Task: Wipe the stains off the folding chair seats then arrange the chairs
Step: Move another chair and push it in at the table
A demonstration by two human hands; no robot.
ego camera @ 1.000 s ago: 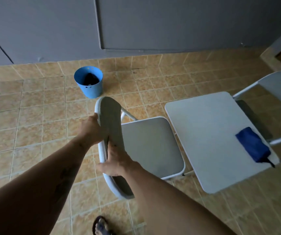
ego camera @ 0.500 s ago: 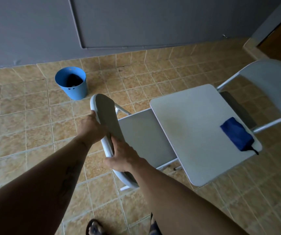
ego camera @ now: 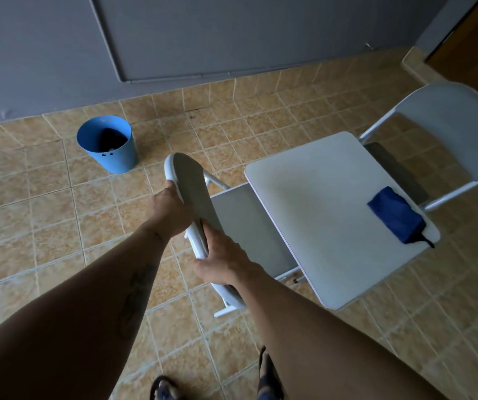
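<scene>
A white folding chair stands in front of me; its backrest (ego camera: 191, 192) faces me and its grey seat (ego camera: 246, 226) lies beyond. My left hand (ego camera: 169, 209) grips the backrest's upper left edge. My right hand (ego camera: 220, 261) grips the same backrest lower down. A second white folding chair (ego camera: 318, 209) stands to the right, and its seat overlaps the first chair's seat. A folded blue cloth (ego camera: 395, 216) lies on that second seat near its backrest (ego camera: 457, 131).
A blue bucket (ego camera: 107, 144) with something dark inside stands on the tiled floor at the left, near the grey wall. A wooden door (ego camera: 474, 44) is at the far right. My sandalled feet (ego camera: 266, 376) show at the bottom edge.
The chair I hold has slid to the right, so its seat now lies partly under the second chair's seat. Both hands keep their grip on the backrest.
</scene>
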